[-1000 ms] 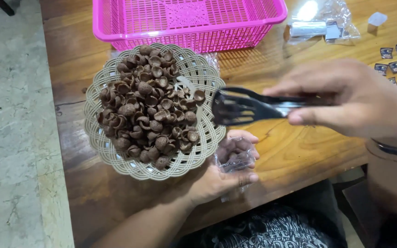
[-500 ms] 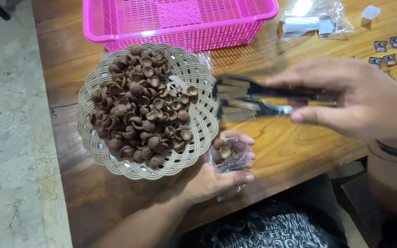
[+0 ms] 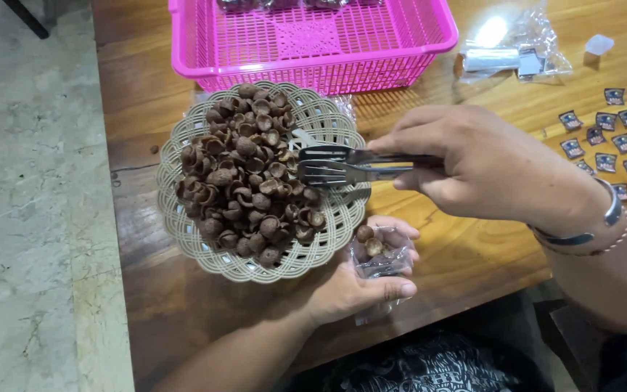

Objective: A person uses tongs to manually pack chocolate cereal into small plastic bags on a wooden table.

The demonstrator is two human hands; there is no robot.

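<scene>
Right hand [image 3: 488, 167] grips metal tongs [image 3: 350, 164], tips over the woven bowl [image 3: 183, 232] of brown snack shells [image 3: 248, 174]. Left hand [image 3: 357, 287] fingers curl around a small clear bag [image 3: 379, 254] holding a few shells. Tongs look nearly closed, hard to tell.

Even, fairly bright light falls on my table [image 3: 466, 268], coming from above and the far right, where a white glare burns out the clear plastic wrappers [image 3: 506, 40]. Soft shadows lie under my right hand [image 3: 488, 167] and beneath the pink basket [image 3: 306, 43]. The near edge goes dark. Focus is sharp across the middle; the stone floor [image 3: 30, 218] on the left looks slightly washed.
</scene>
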